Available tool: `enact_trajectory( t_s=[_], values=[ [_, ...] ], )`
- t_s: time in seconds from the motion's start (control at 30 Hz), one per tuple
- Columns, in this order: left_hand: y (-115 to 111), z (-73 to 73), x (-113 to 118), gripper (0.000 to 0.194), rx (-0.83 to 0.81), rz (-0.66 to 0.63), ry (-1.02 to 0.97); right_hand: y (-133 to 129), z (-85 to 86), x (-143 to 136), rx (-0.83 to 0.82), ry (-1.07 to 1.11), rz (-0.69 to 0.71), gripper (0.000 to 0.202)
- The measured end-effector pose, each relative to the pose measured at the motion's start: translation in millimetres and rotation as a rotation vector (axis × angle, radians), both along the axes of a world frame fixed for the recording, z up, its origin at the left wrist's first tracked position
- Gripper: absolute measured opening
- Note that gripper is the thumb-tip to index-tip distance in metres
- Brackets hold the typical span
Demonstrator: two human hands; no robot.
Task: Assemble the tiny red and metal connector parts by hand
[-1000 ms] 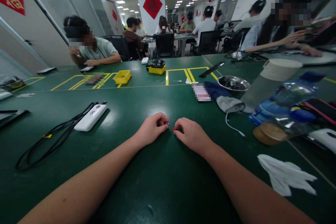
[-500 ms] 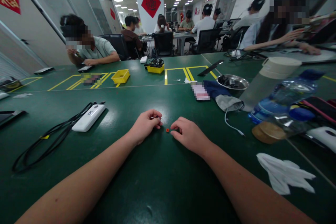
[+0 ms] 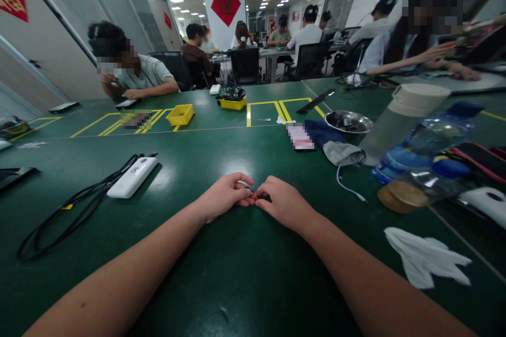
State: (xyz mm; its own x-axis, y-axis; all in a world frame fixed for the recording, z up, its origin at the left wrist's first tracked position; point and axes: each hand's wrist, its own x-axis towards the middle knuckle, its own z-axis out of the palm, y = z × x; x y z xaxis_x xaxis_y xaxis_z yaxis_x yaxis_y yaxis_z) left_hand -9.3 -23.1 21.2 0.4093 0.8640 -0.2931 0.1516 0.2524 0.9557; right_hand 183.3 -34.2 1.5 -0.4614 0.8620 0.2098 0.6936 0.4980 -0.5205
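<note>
My left hand point(image 3: 229, 195) is closed in a pinch over the green table point(image 3: 221, 274). A small dark, shiny piece point(image 3: 252, 191) pokes out at its fingertips, too small to name. My right hand point(image 3: 286, 202) meets it from the right, with thumb and forefinger closed on a tiny orange-red piece point(image 3: 256, 198). Most of that piece is hidden by the fingers. The fingertips of both hands touch or nearly touch.
To the left lie a white power bank point(image 3: 132, 176) and a looped black cable point(image 3: 75, 213). On the right are a cable pouch point(image 3: 343, 152), a steel bowl point(image 3: 348, 122), bottles point(image 3: 427, 139) and a crumpled white tissue point(image 3: 427, 255). Yellow trays point(image 3: 181, 115) stand farther back; people sit around.
My left hand has moved right and slightly down, up to my right hand. The orange-red piece, which lay loose on the table between them, is now at the right fingertips.
</note>
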Motion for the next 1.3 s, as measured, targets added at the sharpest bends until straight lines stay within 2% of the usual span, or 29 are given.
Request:
enact_trajectory(
  t_s=[0.27,0.43,0.6,0.77,1.03,1.13,1.3],
  values=[
    [1.7,-7.6,-0.2,0.020,-0.014,0.070,-0.074,-0.8,0.9,-0.8,0.024,0.034,-0.062,0.011],
    [0.5,-9.3,4.1,0.020,-0.043,0.162,-0.295,0.3,3.4,0.2,0.015,0.170,-0.136,0.009],
    [-3.0,-6.6,8.2,0.021,-0.082,0.167,-0.429,-0.2,3.6,0.7,0.028,0.342,-0.179,0.011],
    [-3.8,-6.9,8.6,0.021,-0.134,0.148,-0.505,-2.7,9.4,1.5,0.139,0.289,-0.161,0.013],
    [-1.4,-10.8,8.0,0.019,-0.146,0.174,-0.526,-1.7,9.0,2.4,0.154,0.231,-0.123,0.014],
    [-1.5,-10.7,10.5,0.018,-0.103,0.181,-0.475,1.0,3.1,2.0,0.089,0.327,-0.154,0.016],
    [-1.2,-14.6,11.4,0.026,-0.010,0.173,-0.329,5.9,-2.6,-1.3,-0.249,0.647,-0.185,0.021]
  ],
)
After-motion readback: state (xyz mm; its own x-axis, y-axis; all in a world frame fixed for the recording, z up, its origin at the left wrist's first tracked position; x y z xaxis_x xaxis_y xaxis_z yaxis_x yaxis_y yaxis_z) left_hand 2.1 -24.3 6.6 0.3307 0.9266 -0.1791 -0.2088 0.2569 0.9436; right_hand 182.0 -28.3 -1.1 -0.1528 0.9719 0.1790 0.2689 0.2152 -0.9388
